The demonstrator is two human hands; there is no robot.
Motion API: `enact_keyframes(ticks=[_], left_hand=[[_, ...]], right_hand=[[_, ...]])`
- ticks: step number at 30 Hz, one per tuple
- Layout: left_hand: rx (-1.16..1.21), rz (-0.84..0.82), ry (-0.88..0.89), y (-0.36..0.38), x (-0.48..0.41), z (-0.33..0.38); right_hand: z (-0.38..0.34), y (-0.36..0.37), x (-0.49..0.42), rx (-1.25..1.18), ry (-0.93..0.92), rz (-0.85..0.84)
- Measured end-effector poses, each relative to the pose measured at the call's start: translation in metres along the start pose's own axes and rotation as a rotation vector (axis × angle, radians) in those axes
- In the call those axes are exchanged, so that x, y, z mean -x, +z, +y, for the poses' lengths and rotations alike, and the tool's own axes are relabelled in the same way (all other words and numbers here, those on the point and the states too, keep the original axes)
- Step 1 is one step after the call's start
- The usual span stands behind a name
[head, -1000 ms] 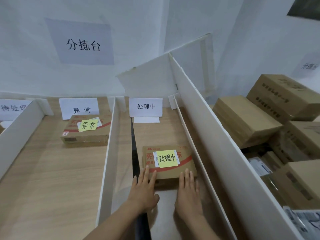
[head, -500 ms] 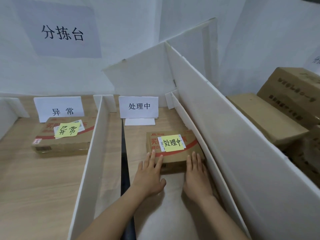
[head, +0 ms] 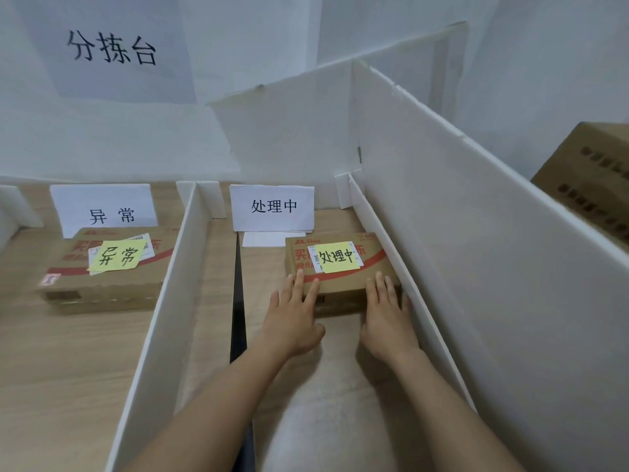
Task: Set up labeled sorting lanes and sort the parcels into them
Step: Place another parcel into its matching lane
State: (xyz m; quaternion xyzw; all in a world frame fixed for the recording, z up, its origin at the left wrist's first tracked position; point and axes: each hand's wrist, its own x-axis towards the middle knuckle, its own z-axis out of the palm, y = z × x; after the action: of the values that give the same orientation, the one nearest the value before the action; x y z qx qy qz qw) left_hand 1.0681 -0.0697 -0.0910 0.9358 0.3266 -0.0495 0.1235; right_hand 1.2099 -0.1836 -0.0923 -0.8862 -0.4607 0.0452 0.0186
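Note:
A flat cardboard parcel (head: 343, 282) with a yellow note reading 处理中 lies in the right lane, close to the white lane sign 处理中 (head: 272, 207). My left hand (head: 292, 313) and my right hand (head: 386, 316) rest flat against its near edge, fingers spread over the top rim. In the lane to the left, a second parcel (head: 105, 277) with a yellow note 异常 sits below the sign 异常 (head: 103, 209).
White foam-board dividers (head: 170, 301) separate the lanes on the wooden table; a tall white board (head: 459, 233) walls the right side. More cardboard boxes (head: 592, 178) stand beyond it. A wall sheet (head: 112, 49) reads 分拣台.
Both hands have pushed the 处理中 parcel farther up the lane toward its sign. The view has moved forward and left.

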Motion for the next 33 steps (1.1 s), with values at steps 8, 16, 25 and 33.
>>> enact_keyframes(ticks=[8,16,25,33], left_hand=[[0.011,-0.028,-0.02,-0.003,-0.009,0.003],[0.052,-0.034,0.002,-0.013,-0.01,-0.003],[0.122,0.09,-0.022,-0.04,0.03,-0.015],[0.174,0.188,-0.045,-0.082,0.095,-0.019]], right_hand=[[-0.001,-0.008,-0.008,-0.095,0.039,-0.031],[-0.006,-0.022,-0.006,-0.124,0.079,-0.118],[-0.025,-0.049,0.023,-0.216,0.102,-0.087],[-0.049,-0.08,0.074,-0.345,0.119,-0.083]])
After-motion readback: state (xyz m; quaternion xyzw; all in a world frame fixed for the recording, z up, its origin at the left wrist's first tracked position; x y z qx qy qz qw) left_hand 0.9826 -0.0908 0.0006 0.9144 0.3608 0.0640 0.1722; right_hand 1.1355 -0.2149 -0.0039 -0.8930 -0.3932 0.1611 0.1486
